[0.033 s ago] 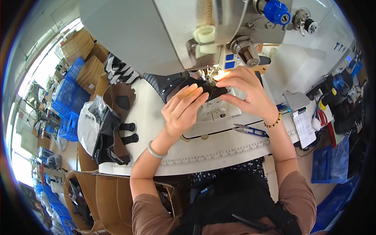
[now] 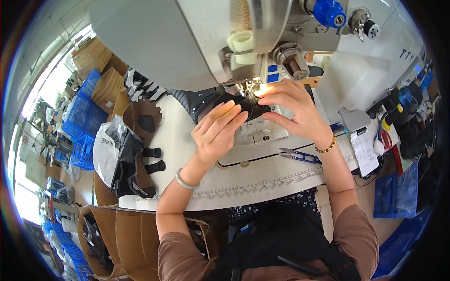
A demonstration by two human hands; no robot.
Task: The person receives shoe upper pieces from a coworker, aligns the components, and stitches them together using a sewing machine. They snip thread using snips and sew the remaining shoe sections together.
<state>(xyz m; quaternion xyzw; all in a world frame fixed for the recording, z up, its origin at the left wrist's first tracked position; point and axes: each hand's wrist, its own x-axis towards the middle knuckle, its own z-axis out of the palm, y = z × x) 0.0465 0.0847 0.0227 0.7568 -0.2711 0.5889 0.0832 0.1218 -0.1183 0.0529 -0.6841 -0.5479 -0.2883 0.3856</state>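
A black sewn piece (image 2: pixel 202 99), padded and ribbed at its left end with small shiny dots, lies under the needle area of a sewing machine (image 2: pixel 145 42). My left hand (image 2: pixel 215 133) presses its bunched fingertips onto the piece's near edge, left of the needle. On the other side my right hand (image 2: pixel 300 112) pinches the piece's right end between thumb and fingers, close to the lit presser foot. The fingertips partly cover the piece, and the stitching spot is lost in the lamp's glare.
Blue-handled thread snips (image 2: pixel 300 156) lie on the white table (image 2: pixel 262 180) near my right wrist. Black pieces with straps and a plastic bag (image 2: pixel 107 152) sit at the left. A clipboard (image 2: pixel 363 150) lies at the right; an open cardboard box (image 2: pixel 136 239) stands below left.
The view has shifted very slightly. Both hands keep nearly the same places on the black piece, the left a touch further left in the picture.
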